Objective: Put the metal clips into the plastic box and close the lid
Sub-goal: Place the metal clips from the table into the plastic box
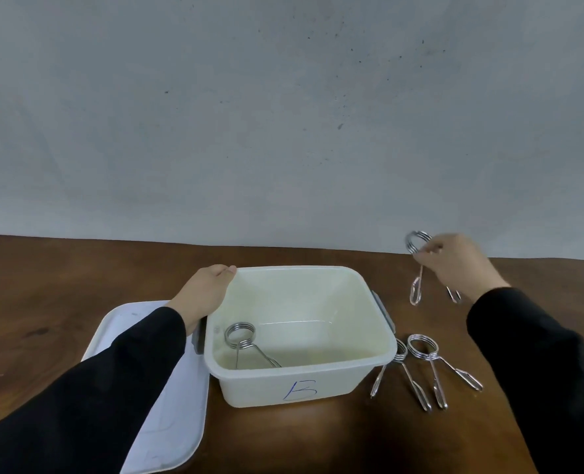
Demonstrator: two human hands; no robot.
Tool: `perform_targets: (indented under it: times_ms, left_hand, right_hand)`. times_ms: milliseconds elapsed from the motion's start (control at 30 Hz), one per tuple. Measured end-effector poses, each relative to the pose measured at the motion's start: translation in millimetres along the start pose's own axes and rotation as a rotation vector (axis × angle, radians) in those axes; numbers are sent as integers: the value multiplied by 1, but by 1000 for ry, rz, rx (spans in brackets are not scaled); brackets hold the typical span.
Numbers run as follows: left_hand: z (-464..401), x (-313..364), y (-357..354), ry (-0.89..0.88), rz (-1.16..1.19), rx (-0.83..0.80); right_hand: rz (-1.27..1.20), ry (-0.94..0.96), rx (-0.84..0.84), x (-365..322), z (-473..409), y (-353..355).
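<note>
A white plastic box (379,350) marked "B" stands open on the table, with one metal clip (241,336) lying inside at its left. My left hand (205,292) grips the box's far left rim. My right hand (454,261) holds another metal clip (417,261) in the air to the right of the box, its coil up and legs hanging down. Two more clips (427,357) lie on the table beside the box's right front corner. The white lid (174,405) lies flat to the left of the box, partly under my left sleeve.
The brown wooden table (44,285) runs back to a grey wall (283,114). Grey latches sit on the box's left and right sides (383,313).
</note>
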State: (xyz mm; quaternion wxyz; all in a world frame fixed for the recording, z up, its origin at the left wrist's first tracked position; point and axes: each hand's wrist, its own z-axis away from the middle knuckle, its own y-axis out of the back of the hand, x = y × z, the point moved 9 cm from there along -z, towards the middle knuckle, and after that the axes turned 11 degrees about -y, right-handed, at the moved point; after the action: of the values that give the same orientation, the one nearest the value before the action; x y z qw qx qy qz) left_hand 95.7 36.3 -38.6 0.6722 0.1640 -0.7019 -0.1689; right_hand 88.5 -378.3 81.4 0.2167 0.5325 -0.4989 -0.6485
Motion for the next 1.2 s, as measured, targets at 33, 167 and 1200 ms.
perform_targets:
  times_ms: [33,167,1200]
  left_hand:
    - [1,0,0,-1,13,0]
    - [5,-1,0,6,48,-6]
    - [1,-7,2,-10,-6,17]
  right_hand:
    - [-20,78,-33,-34,13,5]
    - [-4,346,-316,-149,89,-26]
    - [339,335,-659,-178,147,-280]
